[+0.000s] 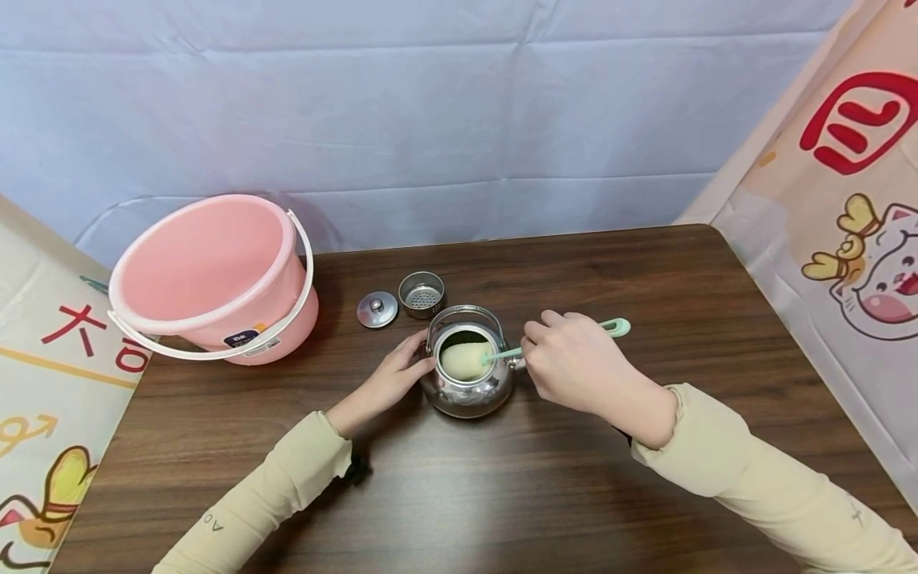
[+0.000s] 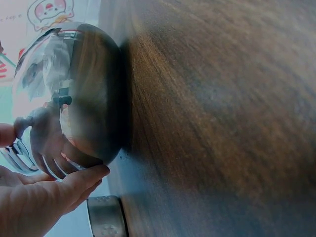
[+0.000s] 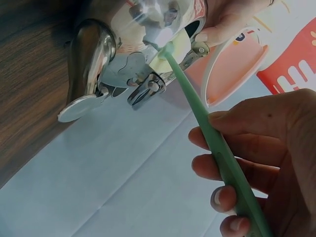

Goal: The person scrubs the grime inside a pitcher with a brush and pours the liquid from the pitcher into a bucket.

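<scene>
A shiny steel kettle stands uncovered on the table, its bail handle raised. My left hand holds the kettle's left side, thumb near the rim and fingers spread along the round body. My right hand grips the green handle of a sponge brush, thumb along the top and fingers curled round the stick. The brush's pale yellow sponge head sits in the kettle's mouth, tilted. In the right wrist view the spout shows a small hinged flap.
Behind the kettle lie its round lid with a knob and a perforated steel strainer. A pink bucket with a white handle stands at the back left. Pale cloth hangs behind the wooden table, with printed sheets at both sides.
</scene>
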A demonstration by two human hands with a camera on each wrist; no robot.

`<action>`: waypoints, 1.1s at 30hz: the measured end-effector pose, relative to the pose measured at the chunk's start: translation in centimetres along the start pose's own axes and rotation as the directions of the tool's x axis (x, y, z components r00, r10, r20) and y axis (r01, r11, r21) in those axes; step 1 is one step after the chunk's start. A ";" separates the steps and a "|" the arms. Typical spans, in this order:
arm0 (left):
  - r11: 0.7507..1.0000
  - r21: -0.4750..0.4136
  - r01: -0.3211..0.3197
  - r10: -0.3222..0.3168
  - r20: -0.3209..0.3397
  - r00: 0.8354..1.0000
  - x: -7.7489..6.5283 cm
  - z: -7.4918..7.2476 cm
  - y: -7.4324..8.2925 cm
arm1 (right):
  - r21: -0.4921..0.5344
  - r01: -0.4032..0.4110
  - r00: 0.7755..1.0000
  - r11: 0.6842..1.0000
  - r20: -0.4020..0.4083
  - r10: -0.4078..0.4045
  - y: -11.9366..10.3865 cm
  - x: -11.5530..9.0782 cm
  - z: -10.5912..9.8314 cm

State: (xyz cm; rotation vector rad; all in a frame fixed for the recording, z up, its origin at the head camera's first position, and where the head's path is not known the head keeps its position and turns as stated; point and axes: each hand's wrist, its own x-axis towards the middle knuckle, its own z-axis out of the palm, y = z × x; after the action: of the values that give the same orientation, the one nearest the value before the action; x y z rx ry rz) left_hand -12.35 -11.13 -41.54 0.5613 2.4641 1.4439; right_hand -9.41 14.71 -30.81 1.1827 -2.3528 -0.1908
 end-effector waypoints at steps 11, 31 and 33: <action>1.000 -0.023 0.015 -0.015 0.002 1.000 0.0 0.1 0.1 | 0.015 0.016 1.000 1.000 -0.016 -0.015 -0.6 0.0 -0.1; 1.000 -0.011 0.006 -0.006 0.007 1.000 0.0 0.0 0.1 | 0.008 0.015 1.000 1.000 -0.027 -0.015 -1.2 1.4 0.6; 1.000 -0.014 0.010 -0.009 0.007 1.000 0.0 0.0 0.1 | 0.005 0.015 0.999 1.000 -0.031 -0.014 -1.1 1.5 0.8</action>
State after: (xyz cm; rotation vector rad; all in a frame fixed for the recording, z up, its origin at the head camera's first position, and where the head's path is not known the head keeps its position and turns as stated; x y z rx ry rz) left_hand -12.33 -11.09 -41.51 0.5502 2.4459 1.4521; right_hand -9.76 12.81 -31.34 1.1968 -2.3197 -0.1702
